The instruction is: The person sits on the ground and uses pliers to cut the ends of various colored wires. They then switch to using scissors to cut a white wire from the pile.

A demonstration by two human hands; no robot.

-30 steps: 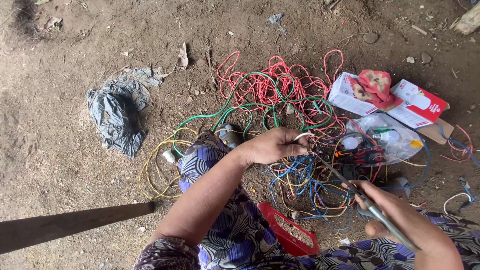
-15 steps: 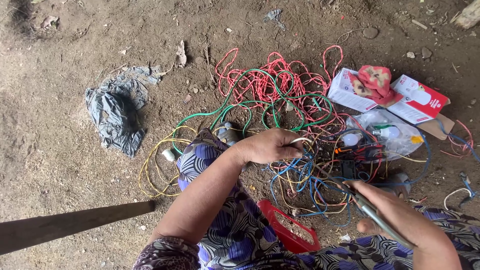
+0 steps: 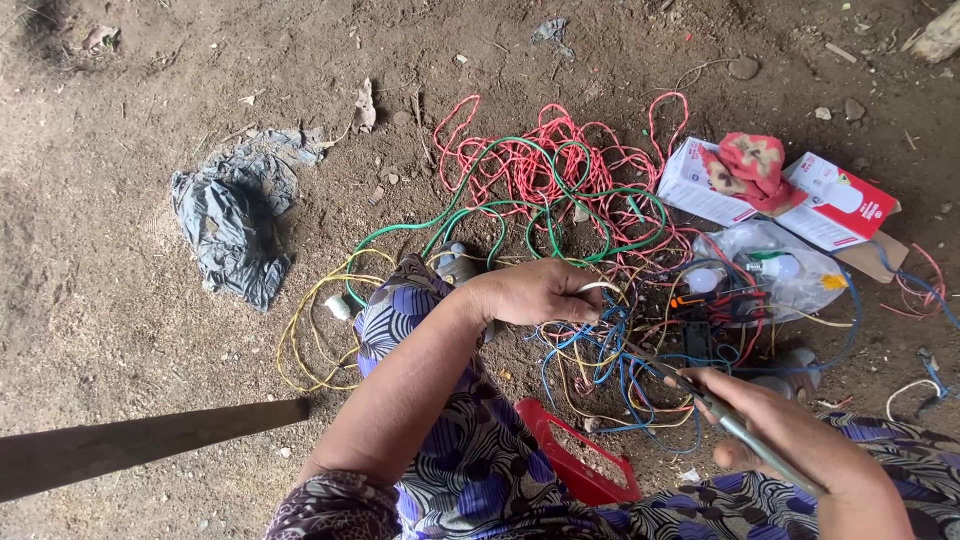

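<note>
White wire (image 3: 598,287) pinched in left hand (image 3: 535,292); thin metal tool (image 3: 735,425) gripped in right hand (image 3: 800,440), unmoved since earlier; tangled wires (image 3: 560,200) beneath.

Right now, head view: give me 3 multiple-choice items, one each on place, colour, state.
1. Where does the crumpled grey cloth lie?
A. left of the wire tangle
B. on the boxes
C. under the right hand

2. What colour are the wires farthest from the person?
A. white
B. red
C. black

3. What is the right hand doing?
A. lying flat and empty
B. holding a thin metal tool
C. gripping a box

Answers: 1 A, cloth sits on dirt left of the wires. 2 B, red loops top the pile. 3 B, fingers wrap the tool.
</note>
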